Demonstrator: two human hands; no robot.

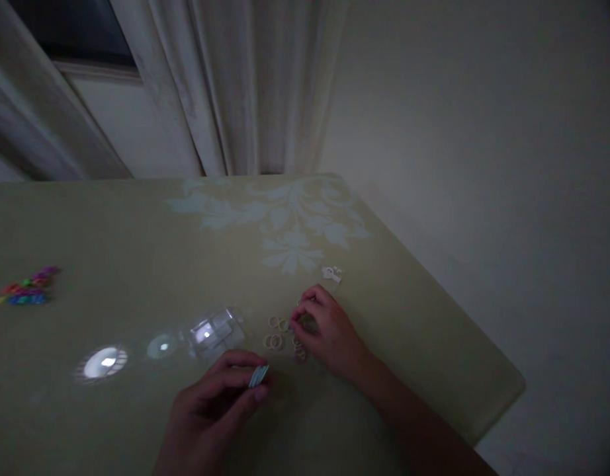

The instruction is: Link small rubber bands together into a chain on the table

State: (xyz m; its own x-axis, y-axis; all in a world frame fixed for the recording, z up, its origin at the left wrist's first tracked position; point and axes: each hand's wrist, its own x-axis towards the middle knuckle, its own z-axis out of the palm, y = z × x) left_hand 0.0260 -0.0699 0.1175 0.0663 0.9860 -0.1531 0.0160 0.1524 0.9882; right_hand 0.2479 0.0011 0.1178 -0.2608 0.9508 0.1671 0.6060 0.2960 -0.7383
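My left hand point(216, 403) pinches a small stack of pale blue hair ties point(258, 376) between thumb and fingers, above the near part of the table. Farther right, my right hand point(327, 324) reaches down over a loose group of small hair ties point(274, 342), yellowish and pinkish in the dim light. Its thumb and forefinger come together at the group's edge; what lies between the tips is too small to make out. Part of the group is hidden behind this hand. A clear plastic box point(218, 332) with compartments lies left of the ties.
White small pieces point(331, 273) lie just beyond my right hand. Far left on the glossy table point(136, 251) is a pile of brightly coloured small items point(30, 289), blurred. Light reflections mark the tabletop. Curtains point(265, 86) and a wall point(474, 132) stand behind it.
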